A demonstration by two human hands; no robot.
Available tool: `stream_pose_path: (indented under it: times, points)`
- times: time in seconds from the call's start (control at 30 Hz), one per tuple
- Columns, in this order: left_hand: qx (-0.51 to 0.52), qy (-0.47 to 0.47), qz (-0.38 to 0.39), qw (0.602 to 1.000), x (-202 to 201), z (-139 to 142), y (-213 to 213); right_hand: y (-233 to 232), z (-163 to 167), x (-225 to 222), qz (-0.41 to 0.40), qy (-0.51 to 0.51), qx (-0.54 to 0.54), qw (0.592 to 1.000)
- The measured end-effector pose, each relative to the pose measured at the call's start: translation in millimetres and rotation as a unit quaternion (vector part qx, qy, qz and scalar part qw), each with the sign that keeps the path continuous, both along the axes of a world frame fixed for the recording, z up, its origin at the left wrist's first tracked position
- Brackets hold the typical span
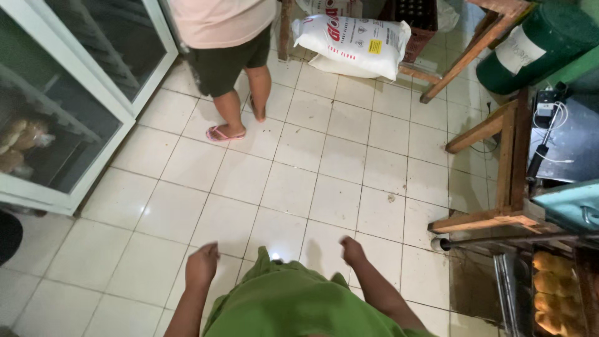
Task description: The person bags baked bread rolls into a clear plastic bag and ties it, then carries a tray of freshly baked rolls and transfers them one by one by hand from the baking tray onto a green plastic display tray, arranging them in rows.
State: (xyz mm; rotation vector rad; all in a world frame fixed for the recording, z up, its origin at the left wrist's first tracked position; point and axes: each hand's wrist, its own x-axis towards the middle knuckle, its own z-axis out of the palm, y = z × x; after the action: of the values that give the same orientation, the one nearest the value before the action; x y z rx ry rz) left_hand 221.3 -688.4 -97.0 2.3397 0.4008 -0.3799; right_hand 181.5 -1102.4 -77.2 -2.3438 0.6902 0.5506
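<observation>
Sack lies ahead; glass cabinet left, rack right.

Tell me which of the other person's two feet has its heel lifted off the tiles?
The foot nearer the white sack, bare at the heel: it is tipped up on its toes. The other foot lies flat in a pink sandal.

White tiled floor, grimy along the grout; on it a white flour sack propped against a dark crate, wooden frame legs, pink sandal.
</observation>
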Motion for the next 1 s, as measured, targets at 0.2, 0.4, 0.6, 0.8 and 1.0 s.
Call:
stream_pose_path:
  times: [0.2, 0.4, 0.6, 0.8, 1.0]
  points:
    - [0.142, 0.146, -0.089, 0.975, 38.0, -6.8, -8.9, -53.2, -12.9, -88.6, -0.063, 0.122, -0.054, 0.989]
    - [0.103, 0.029, -0.119, 0.987, 122.7, 19.1, -77.0, -63.5, -12.8, -120.2, -0.174, 0.237, -0.044, 0.955]
    - [0.211, 0.11, -0.208, 0.949, 195.3, 16.0, -134.4, -65.3, -17.0, -87.3, -0.222, 0.221, -0.074, 0.947]
    - [0.235, 0.263, -0.272, 0.895, 213.1, -25.2, -87.9, -94.1, -16.9, -25.7, -0.294, 0.204, -0.05, 0.932]
    - [0.225, 0.375, -0.232, 0.869, 265.9, -41.9, -73.5, -145.0, -11.4, 55.9, -0.359, 0.156, 0.001, 0.92]
